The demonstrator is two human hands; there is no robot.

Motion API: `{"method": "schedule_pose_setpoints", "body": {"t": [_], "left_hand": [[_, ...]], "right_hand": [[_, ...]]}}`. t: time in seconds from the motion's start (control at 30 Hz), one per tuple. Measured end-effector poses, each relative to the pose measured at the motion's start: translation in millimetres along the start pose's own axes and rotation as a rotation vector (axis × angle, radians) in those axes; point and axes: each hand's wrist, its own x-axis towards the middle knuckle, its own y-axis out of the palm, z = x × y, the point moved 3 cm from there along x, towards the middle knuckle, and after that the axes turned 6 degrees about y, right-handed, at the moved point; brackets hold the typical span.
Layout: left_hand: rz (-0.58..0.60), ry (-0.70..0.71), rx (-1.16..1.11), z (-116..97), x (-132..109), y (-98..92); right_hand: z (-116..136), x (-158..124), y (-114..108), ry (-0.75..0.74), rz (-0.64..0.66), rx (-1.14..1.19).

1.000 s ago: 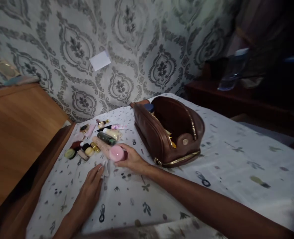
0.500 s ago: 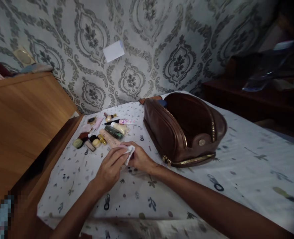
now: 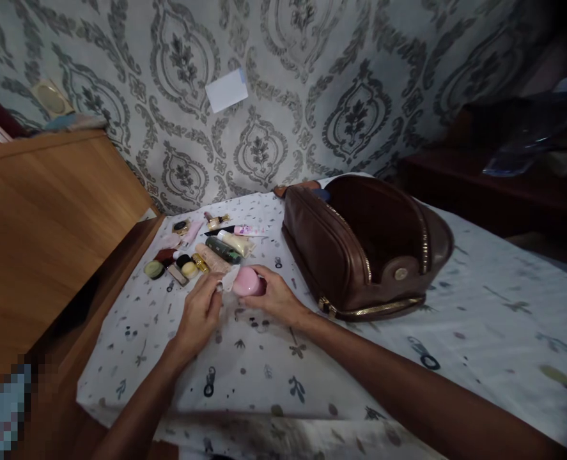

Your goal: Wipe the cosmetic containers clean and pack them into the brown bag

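My right hand (image 3: 276,297) is closed round a small pink round container (image 3: 247,282) just above the patterned sheet (image 3: 312,358). Close beside it on the left, my left hand (image 3: 199,313) pinches a small white wipe or cloth (image 3: 226,282) that touches the container's side. Just beyond both hands lies a cluster of cosmetics (image 3: 201,246): tubes, small jars and bottles. An open brown leather toiletry bag (image 3: 360,246) with a gold zipper stands to the right of my hands.
A wooden cabinet (image 3: 38,223) rises along the left edge of the sheet. Patterned wallpaper (image 3: 283,89) with a white card stuck on it is behind. A dark wooden table (image 3: 498,185) with a plastic bottle stands at the right.
My left hand rose from the sheet with the white cloth and met the pink container in my right hand. The cloth covered it, and now sits at its left side.
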Motion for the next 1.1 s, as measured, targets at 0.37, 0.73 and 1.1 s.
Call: {"method": "schedule_pose_setpoints", "body": {"t": [0.37,0.73,1.1], "left_hand": [[0.149,0.144,-0.138,-20,1,-6.4],[0.152,0.199,-0.090,-25,15,-1.0],[-0.034,-0.370,-0.319,17,-2,13.4]], "right_hand": [[5,-3,2,0.015,-0.002,-0.101],[7,-10,9,-0.064,0.033,-0.178],[11,-6,6,0.316,0.069,0.400]]}}
